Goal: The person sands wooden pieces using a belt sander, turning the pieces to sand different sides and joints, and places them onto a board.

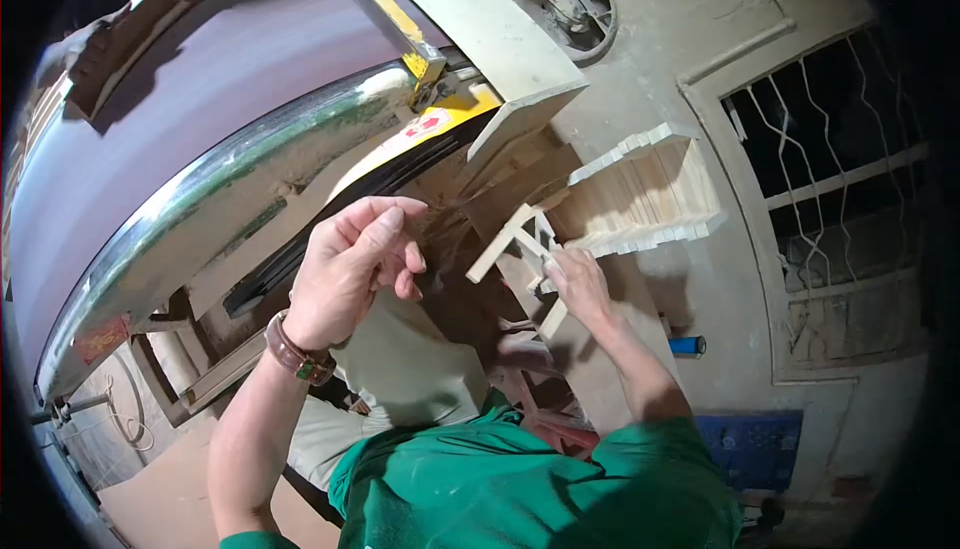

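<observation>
My left hand (365, 259), with a brown-strapped watch on its wrist, is raised beside the machine. Its fingers are curled and the thumb rests against the index finger; I see nothing between them. To the right, my right hand (580, 284) is closed around the near end of a small wooden frame (510, 241) made of pale strips joined at angles. The fingertips are partly hidden. Just beyond that hand, a row of pale wooden pieces (635, 194) stands packed closely together on a board (625, 319).
A large machine (250, 59) with a wide belt surface fills the left side. At upper left, another person's hand (90, 49) is by a wooden board (125, 54). A blue cylinder (687, 346) and a blue crate (750, 444) lie right, below a barred window (840, 179).
</observation>
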Tool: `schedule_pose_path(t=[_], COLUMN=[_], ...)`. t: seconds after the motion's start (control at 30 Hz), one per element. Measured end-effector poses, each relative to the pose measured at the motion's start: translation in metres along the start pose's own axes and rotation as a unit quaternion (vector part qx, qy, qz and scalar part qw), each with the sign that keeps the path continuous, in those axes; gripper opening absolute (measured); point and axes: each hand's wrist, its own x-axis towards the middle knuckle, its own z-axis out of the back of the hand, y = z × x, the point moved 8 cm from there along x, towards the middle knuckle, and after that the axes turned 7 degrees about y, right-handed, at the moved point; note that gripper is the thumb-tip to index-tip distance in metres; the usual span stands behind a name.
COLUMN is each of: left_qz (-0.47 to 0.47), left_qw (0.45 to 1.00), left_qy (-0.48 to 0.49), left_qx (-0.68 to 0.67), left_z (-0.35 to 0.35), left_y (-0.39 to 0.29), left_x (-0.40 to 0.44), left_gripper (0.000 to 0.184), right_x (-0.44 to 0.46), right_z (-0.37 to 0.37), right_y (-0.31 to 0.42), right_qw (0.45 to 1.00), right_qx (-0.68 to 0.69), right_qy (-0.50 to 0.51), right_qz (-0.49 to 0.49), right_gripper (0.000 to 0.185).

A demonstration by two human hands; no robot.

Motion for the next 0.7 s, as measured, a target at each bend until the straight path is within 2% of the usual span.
schedule_pose_path(t=[0.1, 0.23, 0.37, 0.47, 0.53, 0.57, 0.67, 0.7], left_qz=[0.006, 0.012, 0.027, 0.03, 0.032, 0.033, 0.03, 0.028], left_qw=[0.999, 0.997, 0.992, 0.99, 0.989, 0.988, 0.985, 0.983], left_qy=[0.007, 0.001, 0.023, 0.028, 0.032, 0.032, 0.038, 0.043], left_qx=[0.048, 0.074, 0.118, 0.133, 0.139, 0.148, 0.167, 0.178], left_z=[-0.002, -0.003, -0.007, -0.007, -0.007, -0.007, -0.009, -0.009], left_y=[0.0, 0.001, 0.0, 0.001, 0.003, 0.004, 0.004, 0.003], left_x=[0.0, 0.0, -0.002, -0.001, 0.0, 0.0, -0.001, -0.002], left_gripper=[0.032, 0.032, 0.033, 0.034, 0.034, 0.034, 0.035, 0.035], right_x=[-0.006, 0.005, 0.002, -0.011, -0.026, -0.03, -0.051, -0.064], right_z=[0.004, 0.0, -0.007, -0.023, -0.04, -0.041, -0.053, -0.067], right_y=[-0.023, -0.037, -0.034, -0.033, -0.041, -0.038, -0.033, -0.04], right_qw=[0.992, 0.986, 0.987, 0.986, 0.968, 0.967, 0.94, 0.917], right_qx=[-0.118, -0.141, -0.133, -0.089, -0.013, -0.013, 0.145, 0.18], right_qy=[-0.019, -0.003, -0.003, 0.036, 0.089, 0.089, 0.13, 0.178], right_qz=[-0.033, -0.094, -0.093, -0.139, -0.236, -0.237, -0.281, -0.307], right_gripper=[0.013, 0.015, 0.015, 0.018, 0.023, 0.023, 0.032, 0.042])
